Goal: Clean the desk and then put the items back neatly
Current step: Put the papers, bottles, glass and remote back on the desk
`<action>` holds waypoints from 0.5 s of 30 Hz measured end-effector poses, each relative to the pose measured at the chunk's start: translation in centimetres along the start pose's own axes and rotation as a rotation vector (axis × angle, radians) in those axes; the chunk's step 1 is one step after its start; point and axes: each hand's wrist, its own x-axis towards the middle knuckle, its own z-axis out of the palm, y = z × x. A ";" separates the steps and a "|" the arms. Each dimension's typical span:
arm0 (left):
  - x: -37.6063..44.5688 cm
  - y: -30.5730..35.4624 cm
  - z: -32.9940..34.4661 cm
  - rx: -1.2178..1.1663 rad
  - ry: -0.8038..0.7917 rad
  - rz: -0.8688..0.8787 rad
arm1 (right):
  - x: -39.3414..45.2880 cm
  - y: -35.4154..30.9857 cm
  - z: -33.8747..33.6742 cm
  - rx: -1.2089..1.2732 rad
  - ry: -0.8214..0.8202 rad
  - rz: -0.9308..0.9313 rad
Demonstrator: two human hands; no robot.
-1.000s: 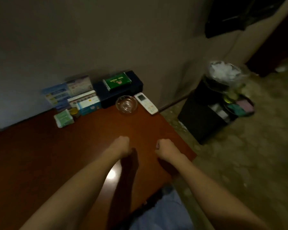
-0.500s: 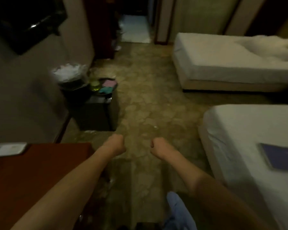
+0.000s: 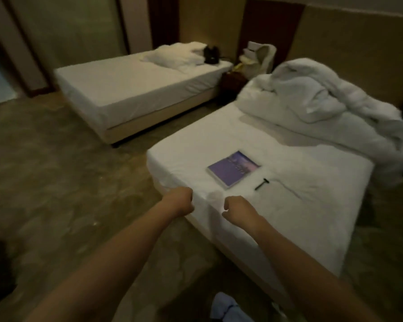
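The desk is out of view. A purple book [image 3: 233,169] lies flat on the near bed [image 3: 289,205], with a small black T-shaped tool [image 3: 262,184] just to its right. My left hand [image 3: 179,202] is a fist holding nothing, over the bed's near left corner. My right hand [image 3: 236,210] is also a fist holding nothing, above the bed's near edge, a little short of the book.
A crumpled white duvet [image 3: 323,105] covers the near bed's far end. A second bed [image 3: 130,89] with a pillow and a black object stands further back. A dark nightstand [image 3: 233,82] with white things on it sits between them. Patterned floor [image 3: 56,182] spreads left.
My view has swung right, away from the desk and the dark cabinet, past the floor, onto the two beds. Both hands stay clenched in front of me.
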 end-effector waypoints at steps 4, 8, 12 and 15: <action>5.6 5.3 1.2 0.109 -0.100 0.072 | -0.8 7.7 -0.6 0.103 0.012 0.186; 10.9 10.1 2.0 0.139 -0.156 0.141 | -0.8 13.0 -0.5 0.182 0.013 0.338; 14.8 13.5 2.9 0.146 -0.197 0.185 | 1.1 15.9 -0.9 0.213 0.005 0.433; 18.6 14.3 3.2 0.142 -0.232 0.192 | 4.5 17.3 -2.0 0.231 -0.010 0.462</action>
